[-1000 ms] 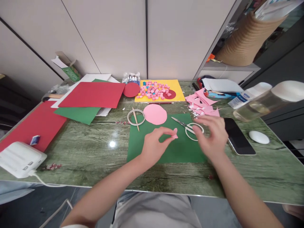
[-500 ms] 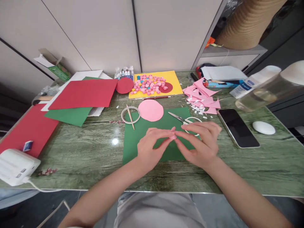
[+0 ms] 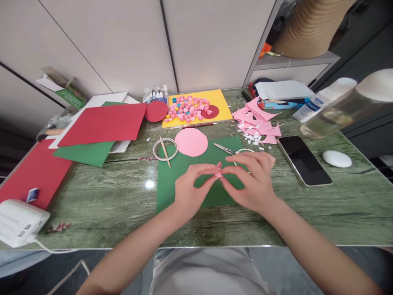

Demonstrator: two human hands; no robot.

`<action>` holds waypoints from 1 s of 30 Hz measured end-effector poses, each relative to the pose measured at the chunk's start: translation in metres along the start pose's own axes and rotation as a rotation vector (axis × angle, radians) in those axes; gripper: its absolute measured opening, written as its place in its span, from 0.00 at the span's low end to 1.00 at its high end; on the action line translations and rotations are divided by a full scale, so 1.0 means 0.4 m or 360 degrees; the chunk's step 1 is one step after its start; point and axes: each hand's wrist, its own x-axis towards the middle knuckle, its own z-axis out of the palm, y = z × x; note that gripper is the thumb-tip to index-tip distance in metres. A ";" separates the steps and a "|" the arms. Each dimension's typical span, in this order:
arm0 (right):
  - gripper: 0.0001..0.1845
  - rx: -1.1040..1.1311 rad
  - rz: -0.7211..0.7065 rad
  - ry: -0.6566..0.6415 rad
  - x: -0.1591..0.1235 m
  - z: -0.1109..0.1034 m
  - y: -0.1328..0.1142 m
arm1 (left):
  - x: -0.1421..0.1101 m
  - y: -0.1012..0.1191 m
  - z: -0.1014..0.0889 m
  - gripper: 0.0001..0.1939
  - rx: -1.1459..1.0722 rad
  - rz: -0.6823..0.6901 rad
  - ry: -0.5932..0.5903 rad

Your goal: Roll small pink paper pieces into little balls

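Right hand [image 3: 254, 182] coming in since earlier, meeting left hand [image 3: 192, 188] pinching pink piece [image 3: 218, 174]; table [image 3: 211, 229] leaving room toward front edge. Right fingers partly hiding scissors [image 3: 226, 149]; their grip we're not making out.

On the table [image 3: 110, 209] there are one pair of scissors [image 3: 223, 148], one ring [image 3: 154, 150], one stick [image 3: 167, 158], one pencil [image 3: 199, 124], one phone [image 3: 304, 160], one mouse [image 3: 337, 159] and one charger [image 3: 23, 223]. Paper comes as two red sheets [image 3: 102, 123], two green sheets [image 3: 167, 180], one yellow sheet [image 3: 223, 102], one pink disc [image 3: 190, 142], two red discs [image 3: 156, 111] and one pink piece [image 3: 218, 174]. The balls [image 3: 188, 108] and pink scraps [image 3: 258, 112] overlap too much to count exactly; the pens [image 3: 158, 96] are too small.
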 end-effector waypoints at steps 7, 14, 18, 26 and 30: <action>0.08 0.0220 0.0208 -0.0169 0.004 -0.007 -0.002 | 0.006 0.006 0.000 0.13 -0.0035 -0.0125 -0.0055; 0.07 0.0394 0.0354 -0.0366 0.007 -0.014 0.003 | 0.014 0.016 -0.004 0.15 -0.0119 -0.0404 -0.0158; 0.08 0.0418 0.0377 -0.0411 0.007 -0.013 0.005 | 0.016 0.018 -0.008 0.15 -0.0048 -0.0443 -0.0197; 0.07 0.0444 0.0371 -0.0366 0.007 -0.011 0.002 | 0.014 0.009 -0.005 0.15 -0.0090 -0.0408 -0.0178; 0.06 0.0409 0.0351 -0.0398 0.005 -0.010 0.005 | 0.016 0.014 -0.009 0.14 -0.0024 -0.0352 -0.0181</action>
